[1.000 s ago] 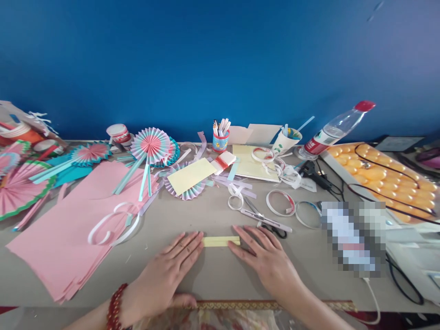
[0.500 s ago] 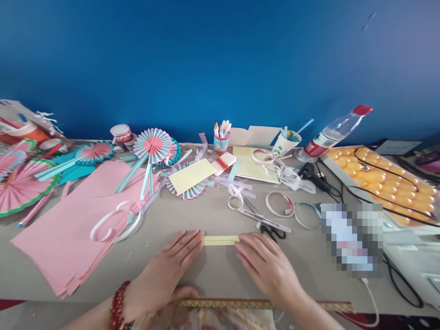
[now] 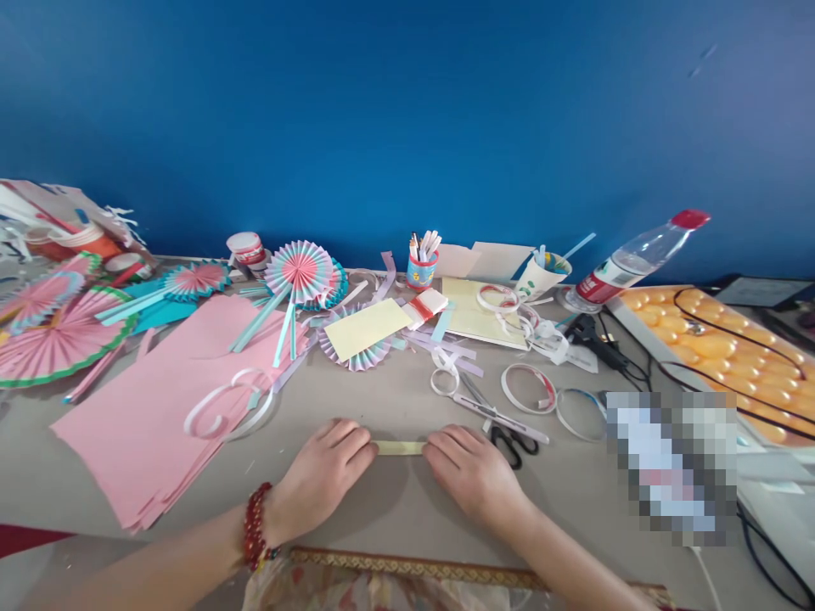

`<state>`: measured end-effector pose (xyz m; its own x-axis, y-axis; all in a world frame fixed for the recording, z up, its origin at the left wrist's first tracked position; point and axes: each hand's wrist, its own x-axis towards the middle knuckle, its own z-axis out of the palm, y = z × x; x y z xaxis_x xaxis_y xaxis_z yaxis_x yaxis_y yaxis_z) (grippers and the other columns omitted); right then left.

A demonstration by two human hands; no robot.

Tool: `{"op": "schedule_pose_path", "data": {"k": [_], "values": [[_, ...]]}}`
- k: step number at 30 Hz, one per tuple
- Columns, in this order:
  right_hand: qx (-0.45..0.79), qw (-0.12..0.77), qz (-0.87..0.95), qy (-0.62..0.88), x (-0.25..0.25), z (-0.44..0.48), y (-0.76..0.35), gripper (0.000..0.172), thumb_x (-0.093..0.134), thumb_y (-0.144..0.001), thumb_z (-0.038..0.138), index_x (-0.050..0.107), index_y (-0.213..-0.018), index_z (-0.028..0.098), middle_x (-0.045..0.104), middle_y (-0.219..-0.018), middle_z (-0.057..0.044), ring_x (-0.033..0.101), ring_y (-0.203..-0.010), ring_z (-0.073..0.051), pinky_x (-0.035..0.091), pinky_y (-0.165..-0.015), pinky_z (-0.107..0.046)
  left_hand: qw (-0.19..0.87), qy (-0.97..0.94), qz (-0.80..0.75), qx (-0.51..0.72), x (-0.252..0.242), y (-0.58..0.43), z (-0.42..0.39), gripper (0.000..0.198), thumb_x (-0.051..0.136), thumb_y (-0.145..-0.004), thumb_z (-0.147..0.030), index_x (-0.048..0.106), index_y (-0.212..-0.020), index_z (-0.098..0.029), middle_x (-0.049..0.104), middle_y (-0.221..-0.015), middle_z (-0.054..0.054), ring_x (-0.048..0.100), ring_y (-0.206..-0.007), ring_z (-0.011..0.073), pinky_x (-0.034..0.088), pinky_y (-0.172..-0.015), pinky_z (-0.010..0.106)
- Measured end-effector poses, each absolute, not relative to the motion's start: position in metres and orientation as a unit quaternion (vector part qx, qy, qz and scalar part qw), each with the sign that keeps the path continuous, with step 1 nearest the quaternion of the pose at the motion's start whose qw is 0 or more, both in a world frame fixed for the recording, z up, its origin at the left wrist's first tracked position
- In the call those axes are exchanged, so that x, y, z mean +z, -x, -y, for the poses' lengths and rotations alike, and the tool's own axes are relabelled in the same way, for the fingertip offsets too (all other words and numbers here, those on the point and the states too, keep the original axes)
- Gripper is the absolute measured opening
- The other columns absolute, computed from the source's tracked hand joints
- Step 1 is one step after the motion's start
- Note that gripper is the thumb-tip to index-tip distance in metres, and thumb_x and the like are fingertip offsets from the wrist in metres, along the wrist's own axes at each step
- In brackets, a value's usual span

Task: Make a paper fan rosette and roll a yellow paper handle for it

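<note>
A narrow folded strip of pale yellow paper (image 3: 400,448) lies crosswise on the table in front of me. My left hand (image 3: 322,475), with a red bead bracelet at the wrist, has its curled fingers closed over the strip's left end. Over the right end, the fingers of my right hand (image 3: 474,475) are bent and closed in the same way. Only the middle of the strip shows; both ends are hidden under my fingers. Just beyond my right hand lie the black loop handles (image 3: 514,446) of what look like scissors.
Pink paper sheets (image 3: 159,407) lie at left, with pleated paper fans (image 3: 299,270) behind. A yellow sheet (image 3: 369,329), a pen cup (image 3: 423,270) and tape rings (image 3: 528,389) sit farther back. At right are a bottle (image 3: 627,263), a glue gun (image 3: 595,341) and cables.
My fingers, flat and stretched out before, are now curled over the strip's ends. My hands are closer together, and less of the strip shows. The view has shifted slightly left.
</note>
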<state>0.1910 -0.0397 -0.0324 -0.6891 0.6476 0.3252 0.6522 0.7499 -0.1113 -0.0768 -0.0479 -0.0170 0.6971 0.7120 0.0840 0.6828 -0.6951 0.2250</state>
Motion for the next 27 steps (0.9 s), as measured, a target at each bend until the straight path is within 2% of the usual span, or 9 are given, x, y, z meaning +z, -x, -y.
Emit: {"op": "schedule_pose_path", "data": {"k": [6,13,19,22,24,27], "values": [[0.048,0.173,0.881,0.437,-0.030,0.041,-0.185,0.021,0.042,-0.099,0.015,0.058,-0.087,0.021,0.063,-0.096,-0.006,0.057,-0.090,-0.021,0.045,-0.081,-0.034,0.091,-0.889,-0.434,0.110,-0.021,0.074,0.043,0.021,0.042,-0.098,-0.010,0.058,-0.086,-0.018,0.058,-0.089,0.005,0.053,-0.083,0.0205,0.044,-0.075,0.036],[0.072,0.150,0.850,0.500,-0.023,0.038,-0.182,0.018,0.048,-0.097,0.019,0.054,-0.081,0.021,0.058,-0.094,-0.006,0.054,-0.089,-0.023,0.045,-0.081,-0.038,0.129,-0.867,-0.466,0.117,-0.015,0.071,0.036,0.016,0.043,-0.096,-0.010,0.053,-0.086,-0.018,0.058,-0.084,0.002,0.053,-0.079,0.0198,0.039,-0.076,0.036],[0.107,0.194,0.828,0.514,-0.023,0.037,-0.183,0.015,0.050,-0.096,0.024,0.054,-0.082,0.022,0.057,-0.094,-0.005,0.054,-0.089,-0.024,0.045,-0.082,-0.039,0.146,-0.857,-0.479,0.126,-0.020,0.076,0.035,0.016,0.044,-0.095,-0.010,0.053,-0.087,-0.019,0.057,-0.087,0.002,0.054,-0.081,0.0198,0.039,-0.078,0.036],[0.123,0.211,0.833,0.496,-0.024,0.038,-0.182,0.014,0.048,-0.094,0.016,0.060,-0.090,0.022,0.060,-0.100,-0.006,0.054,-0.094,-0.024,0.045,-0.087,-0.041,0.142,-0.863,-0.463,0.142,-0.024,0.081,0.035,0.022,0.041,-0.095,-0.008,0.059,-0.097,-0.020,0.058,-0.096,0.005,0.053,-0.088,0.0204,0.040,-0.082,0.038],[0.110,0.214,0.847,0.474,-0.027,0.038,-0.180,0.026,0.047,-0.091,0.007,0.065,-0.097,0.024,0.061,-0.104,-0.006,0.054,-0.099,-0.024,0.043,-0.094,-0.043,0.122,-0.887,-0.424,0.137,-0.024,0.082,0.035,0.037,0.039,-0.094,-0.004,0.061,-0.115,-0.025,0.058,-0.108,0.006,0.052,-0.098,0.0219,0.039,-0.092,0.042],[0.075,0.215,0.868,0.442,-0.032,0.039,-0.178,0.039,0.049,-0.088,0.002,0.069,-0.105,0.030,0.063,-0.105,-0.005,0.054,-0.102,-0.023,0.038,-0.102,-0.045,0.091,-0.920,-0.367,0.107,-0.022,0.081,0.035,0.054,0.040,-0.093,-0.004,0.051,-0.136,-0.035,0.056,-0.124,0.004,0.048,-0.109,0.0231,0.028,-0.107,0.049]]}}
